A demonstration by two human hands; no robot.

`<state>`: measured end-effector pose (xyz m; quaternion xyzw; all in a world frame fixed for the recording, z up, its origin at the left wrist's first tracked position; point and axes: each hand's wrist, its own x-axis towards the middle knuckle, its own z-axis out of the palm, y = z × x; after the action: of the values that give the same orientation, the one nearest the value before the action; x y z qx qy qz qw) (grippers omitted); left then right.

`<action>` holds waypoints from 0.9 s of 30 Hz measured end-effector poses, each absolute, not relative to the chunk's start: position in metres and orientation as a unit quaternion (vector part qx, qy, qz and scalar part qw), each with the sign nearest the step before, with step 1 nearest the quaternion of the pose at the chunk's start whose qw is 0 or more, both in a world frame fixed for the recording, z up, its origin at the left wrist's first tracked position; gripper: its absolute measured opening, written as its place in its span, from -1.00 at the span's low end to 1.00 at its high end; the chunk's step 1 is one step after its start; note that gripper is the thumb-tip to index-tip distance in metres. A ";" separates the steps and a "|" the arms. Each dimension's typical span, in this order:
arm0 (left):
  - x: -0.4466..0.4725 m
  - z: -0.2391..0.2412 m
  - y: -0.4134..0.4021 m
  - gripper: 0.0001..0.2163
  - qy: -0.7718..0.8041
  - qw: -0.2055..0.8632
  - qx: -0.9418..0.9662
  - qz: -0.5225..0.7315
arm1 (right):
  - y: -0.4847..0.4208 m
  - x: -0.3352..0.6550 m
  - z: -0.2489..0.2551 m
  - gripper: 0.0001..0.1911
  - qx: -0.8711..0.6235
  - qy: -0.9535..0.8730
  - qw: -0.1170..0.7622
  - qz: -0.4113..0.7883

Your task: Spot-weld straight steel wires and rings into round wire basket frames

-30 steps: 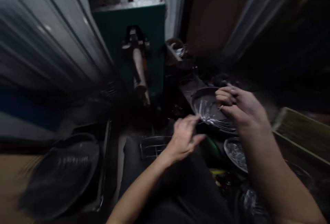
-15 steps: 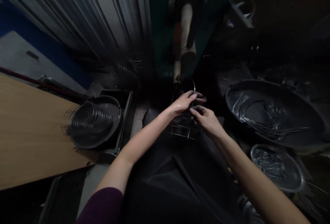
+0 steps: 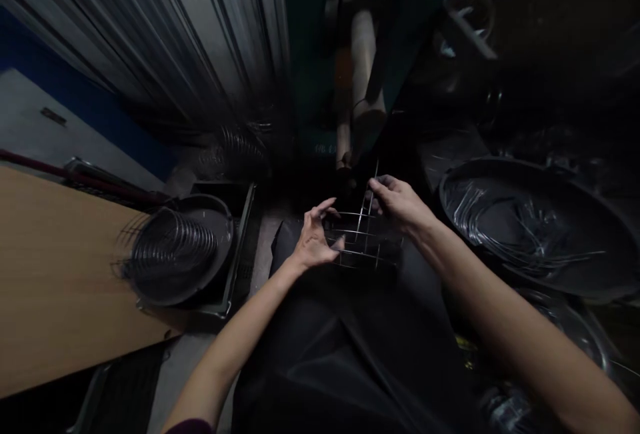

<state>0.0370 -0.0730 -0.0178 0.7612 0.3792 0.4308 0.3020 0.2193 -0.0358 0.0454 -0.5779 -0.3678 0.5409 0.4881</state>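
A basket-like frame of thin metal wires (image 3: 357,232) is in the middle of the head view, over the dark apron on my lap. My left hand (image 3: 317,237) is at its left side, thumb and fingers spread apart and curved around the wire ends. Whether its fingertips touch the wires I cannot tell. My right hand (image 3: 397,202) pinches a thin straight wire (image 3: 376,171) between thumb and forefinger at the frame's upper right. Its other fingers are curled and partly in shadow.
A machine with pale cylindrical arms (image 3: 364,47) stands ahead. Wire rings lie in a round dark basin (image 3: 220,211) at left, beside a wooden board (image 3: 60,274). At right are a large basin (image 3: 595,221) of bent wires and a smaller bowl (image 3: 595,341), partly behind my forearm.
My hands were close together near the machine's lower arm. The left has moved left and down and spread its fingers; the wire frame between them has come into clearer view.
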 end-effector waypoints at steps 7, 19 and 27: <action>0.037 0.002 -0.027 -0.21 0.338 0.286 0.749 0.493 | 0.005 0.218 0.070 -0.63 -0.521 -0.393 0.525 0.547; 0.044 -0.003 0.001 -0.18 0.320 0.294 0.752 0.495 | 0.034 0.219 0.054 -0.51 -0.521 -0.403 0.525 0.539; 0.043 0.001 0.015 -0.18 0.296 0.302 0.749 0.510 | 0.041 0.214 0.059 -0.58 -0.527 -0.420 0.525 0.520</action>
<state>0.0431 0.0147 0.0015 0.7491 0.2963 0.5096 0.3023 0.2142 0.0412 0.0588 -0.5270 -0.4198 0.5203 0.5247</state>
